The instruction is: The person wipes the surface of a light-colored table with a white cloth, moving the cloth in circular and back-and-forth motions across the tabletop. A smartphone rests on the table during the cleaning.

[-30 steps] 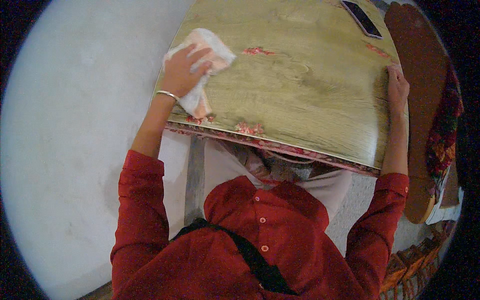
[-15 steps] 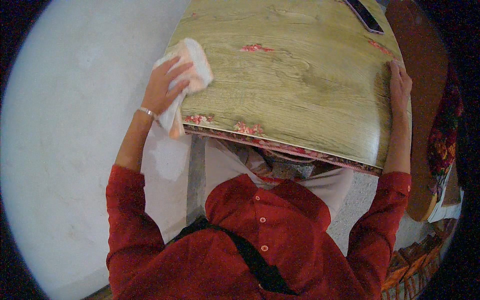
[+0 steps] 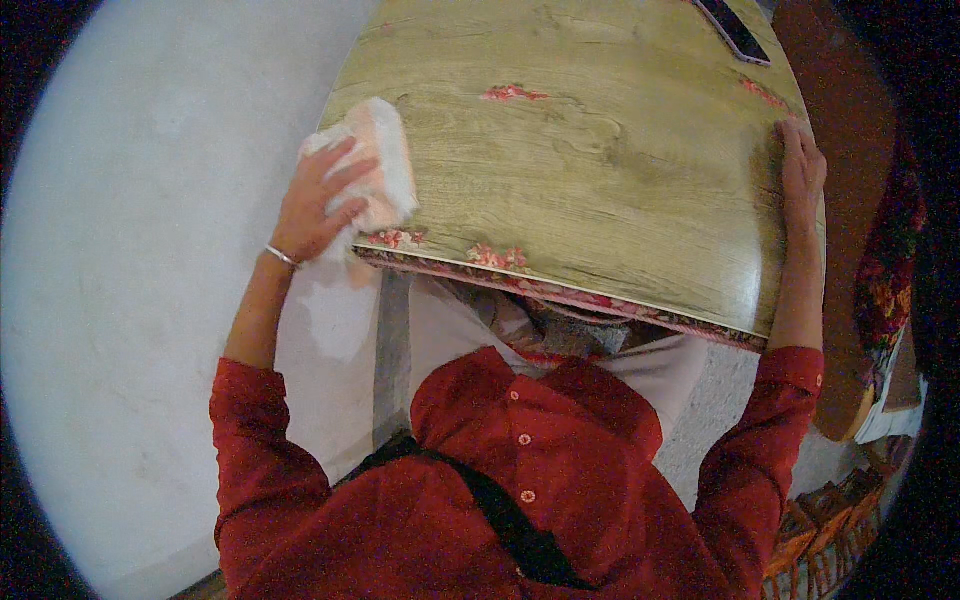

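Observation:
A wood-grain table (image 3: 600, 150) with printed red flowers and a patterned front edge stands before me. At its near left corner my left hand (image 3: 318, 200) presses on a white and peach cloth (image 3: 385, 165), fingers spread over it. Part of the cloth lies under the palm. My right hand (image 3: 803, 170) holds the table's right edge, its fingers close together and partly hidden at the side.
A phone (image 3: 735, 32) lies at the table's far right. A pale wall (image 3: 150, 250) runs along the left. To the right are a brown padded seat (image 3: 835, 150), a dark floral fabric (image 3: 888, 280) and slatted wooden furniture (image 3: 830, 525).
My left hand and the cloth have slid toward me and slightly left, down to the flowers at the near corner. My right hand stays at the table's edge.

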The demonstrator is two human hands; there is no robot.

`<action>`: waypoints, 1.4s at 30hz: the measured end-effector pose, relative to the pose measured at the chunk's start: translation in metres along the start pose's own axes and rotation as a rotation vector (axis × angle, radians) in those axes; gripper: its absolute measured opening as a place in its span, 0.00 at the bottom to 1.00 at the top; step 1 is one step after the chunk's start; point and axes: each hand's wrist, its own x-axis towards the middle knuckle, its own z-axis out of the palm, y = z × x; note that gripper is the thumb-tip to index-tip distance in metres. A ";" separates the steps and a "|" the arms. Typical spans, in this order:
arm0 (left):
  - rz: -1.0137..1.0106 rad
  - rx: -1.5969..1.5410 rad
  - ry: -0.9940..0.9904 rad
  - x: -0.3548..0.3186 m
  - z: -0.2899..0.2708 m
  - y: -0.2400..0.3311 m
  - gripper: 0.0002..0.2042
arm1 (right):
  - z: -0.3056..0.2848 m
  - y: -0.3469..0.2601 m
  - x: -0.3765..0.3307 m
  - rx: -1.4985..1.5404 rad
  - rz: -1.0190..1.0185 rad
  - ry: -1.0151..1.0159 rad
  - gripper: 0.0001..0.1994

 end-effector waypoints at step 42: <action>0.092 -0.036 0.004 0.028 0.008 0.034 0.21 | 0.001 -0.017 0.000 -0.002 0.153 -0.070 0.20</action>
